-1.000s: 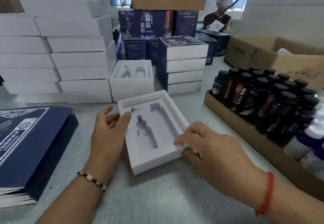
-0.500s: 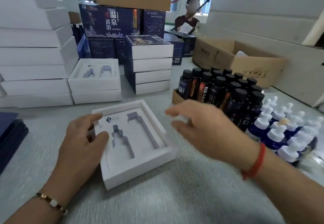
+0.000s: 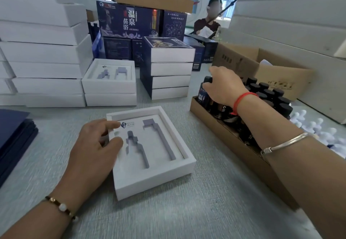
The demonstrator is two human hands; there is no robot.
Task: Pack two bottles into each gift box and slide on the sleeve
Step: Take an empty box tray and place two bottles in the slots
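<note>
Reaching away from the gift box, the right hand now curls round a dark bottle in the cardboard tray. Left hand rests relaxed on the box's edge. Both slots empty; sleeve unfitted.

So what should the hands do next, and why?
Probably lift that dark bottle out of the cardboard tray and bring it to the open gift box. The right hand is already curled round it, both bottle-shaped slots look empty, and the left hand rests on the box's edge.
</note>
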